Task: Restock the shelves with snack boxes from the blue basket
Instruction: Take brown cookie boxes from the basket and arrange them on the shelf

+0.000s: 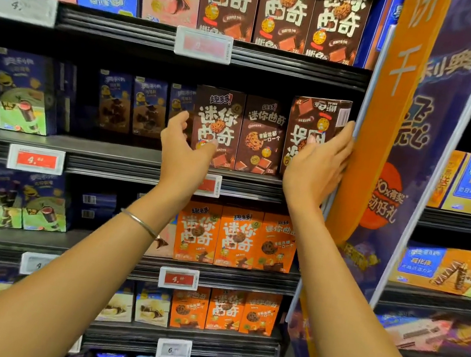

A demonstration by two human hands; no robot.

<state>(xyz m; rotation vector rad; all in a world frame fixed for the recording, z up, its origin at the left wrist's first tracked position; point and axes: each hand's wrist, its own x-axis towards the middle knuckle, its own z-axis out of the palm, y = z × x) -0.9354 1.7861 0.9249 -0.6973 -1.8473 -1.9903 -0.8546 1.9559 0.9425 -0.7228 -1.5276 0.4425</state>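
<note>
On the middle shelf [110,151] stand two upright brown snack boxes, one on the left [222,115] and one beside it [260,136]. A third brown snack box [313,118] is upside down at the row's right end, tilted slightly. My right hand [315,166] grips it, thumb on the front and fingers along its right side. My left hand [183,152] is at the left brown box with curved fingers spread beside its left edge and the thumb touching its front. The blue basket is out of view.
An orange and blue divider sign [389,125] juts out right against my right hand. Blue snack boxes [130,104] sit further back to the left. Orange boxes [237,236] fill the shelf below, more brown boxes [284,8] the shelf above. Price tags [36,160] line the shelf edges.
</note>
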